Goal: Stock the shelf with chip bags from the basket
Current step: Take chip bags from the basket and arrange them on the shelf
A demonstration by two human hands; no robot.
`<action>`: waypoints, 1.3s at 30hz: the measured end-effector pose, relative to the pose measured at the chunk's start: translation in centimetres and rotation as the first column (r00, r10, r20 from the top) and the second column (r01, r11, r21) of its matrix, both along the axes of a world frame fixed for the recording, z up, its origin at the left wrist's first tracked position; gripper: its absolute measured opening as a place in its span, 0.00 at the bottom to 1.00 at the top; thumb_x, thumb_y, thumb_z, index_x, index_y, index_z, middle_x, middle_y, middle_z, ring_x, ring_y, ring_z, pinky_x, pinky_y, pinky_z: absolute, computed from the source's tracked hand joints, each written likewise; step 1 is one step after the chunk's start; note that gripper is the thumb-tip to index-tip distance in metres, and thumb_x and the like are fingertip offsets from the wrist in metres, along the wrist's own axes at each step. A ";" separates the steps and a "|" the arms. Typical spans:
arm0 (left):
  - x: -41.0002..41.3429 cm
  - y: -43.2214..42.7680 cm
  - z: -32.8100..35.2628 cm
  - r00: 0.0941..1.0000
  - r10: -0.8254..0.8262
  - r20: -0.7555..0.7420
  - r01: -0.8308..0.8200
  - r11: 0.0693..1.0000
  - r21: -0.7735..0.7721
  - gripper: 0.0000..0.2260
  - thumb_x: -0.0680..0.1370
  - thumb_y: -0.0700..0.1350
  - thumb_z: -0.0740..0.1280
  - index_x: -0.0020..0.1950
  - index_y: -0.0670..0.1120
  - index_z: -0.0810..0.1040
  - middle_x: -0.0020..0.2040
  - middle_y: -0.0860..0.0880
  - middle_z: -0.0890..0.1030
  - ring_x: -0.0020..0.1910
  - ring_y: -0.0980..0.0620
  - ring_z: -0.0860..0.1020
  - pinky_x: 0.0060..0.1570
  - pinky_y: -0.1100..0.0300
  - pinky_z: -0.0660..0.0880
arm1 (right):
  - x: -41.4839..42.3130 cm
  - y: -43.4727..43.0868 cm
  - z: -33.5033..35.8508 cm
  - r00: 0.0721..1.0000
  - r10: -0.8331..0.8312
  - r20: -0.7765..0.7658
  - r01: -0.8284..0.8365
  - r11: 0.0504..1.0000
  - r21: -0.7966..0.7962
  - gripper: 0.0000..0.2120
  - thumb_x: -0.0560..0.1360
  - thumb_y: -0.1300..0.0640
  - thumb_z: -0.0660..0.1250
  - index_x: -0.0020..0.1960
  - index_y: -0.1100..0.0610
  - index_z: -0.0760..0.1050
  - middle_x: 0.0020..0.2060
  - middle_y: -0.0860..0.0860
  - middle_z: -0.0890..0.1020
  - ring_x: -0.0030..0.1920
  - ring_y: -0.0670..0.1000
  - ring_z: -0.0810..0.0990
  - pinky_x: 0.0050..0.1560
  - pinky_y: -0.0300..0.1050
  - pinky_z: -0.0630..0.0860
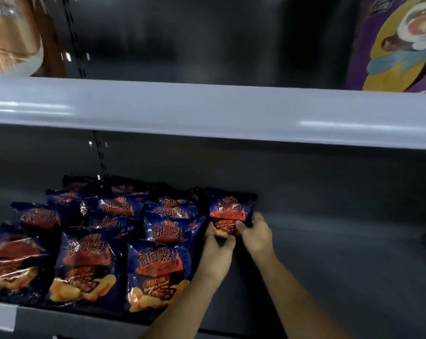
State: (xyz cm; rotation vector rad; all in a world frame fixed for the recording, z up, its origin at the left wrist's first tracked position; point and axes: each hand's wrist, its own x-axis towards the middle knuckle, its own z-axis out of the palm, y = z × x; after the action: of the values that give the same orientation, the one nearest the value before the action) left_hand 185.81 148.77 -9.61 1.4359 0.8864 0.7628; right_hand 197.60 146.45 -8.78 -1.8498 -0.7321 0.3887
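Both hands held one chip bag [230,211] upright on the shelf [341,241].
Left hand [215,253] and right hand [254,233] pinched its lower edge, beside the stocked bags [158,270].

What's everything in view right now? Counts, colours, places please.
stocked chip bags: about a dozen, overlapping, dark blue with red-orange flames, in rows on the lower shelf's left
held chip bag: one, same colours, upright at the rows' right end
lower shelf: one, dark grey, under the bags
upper shelf: one, pale grey front edge, above
purple bag: one, purple and yellow, upper shelf, right
brown package: one, brown, upper shelf, left
left hand: one, grips held chip bag's lower left
right hand: one, grips its lower right
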 end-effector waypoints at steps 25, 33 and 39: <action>0.1 -4.0 0.6 0.991 0.107 -0.079 -0.090 0.976 0.196 0.05 0.79 0.44 0.68 0.52 0.52 0.75 0.52 0.53 0.79 0.54 0.53 0.78 0.55 0.61 0.72 | -0.2 -3.9 1.6 0.975 -0.132 -0.181 0.168 0.965 0.200 0.05 0.80 0.58 0.69 0.56 0.54 0.77 0.52 0.50 0.82 0.50 0.48 0.80 0.53 0.41 0.74; 3.3 -11.9 2.9 0.987 -0.153 -0.045 0.158 0.978 0.133 0.04 0.78 0.40 0.67 0.46 0.48 0.79 0.40 0.50 0.81 0.32 0.56 0.78 0.36 0.61 0.73 | 2.1 -15.8 5.6 0.936 -0.111 -0.333 0.244 0.888 0.389 0.09 0.79 0.71 0.60 0.47 0.62 0.76 0.33 0.55 0.78 0.28 0.47 0.75 0.28 0.39 0.72; 8.3 -23.1 2.3 0.910 -0.411 -0.052 0.414 0.892 0.181 0.08 0.78 0.38 0.66 0.41 0.48 0.76 0.33 0.50 0.79 0.26 0.55 0.75 0.29 0.60 0.68 | 4.7 -29.8 5.1 0.905 -0.234 -0.356 0.392 0.785 0.480 0.12 0.79 0.73 0.60 0.43 0.60 0.74 0.30 0.56 0.75 0.24 0.46 0.74 0.26 0.39 0.71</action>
State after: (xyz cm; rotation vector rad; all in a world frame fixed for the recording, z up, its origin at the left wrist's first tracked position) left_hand 194.15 125.63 -7.29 1.7260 0.4958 0.5230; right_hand 202.26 116.69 -3.72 -1.3017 -0.2775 0.1842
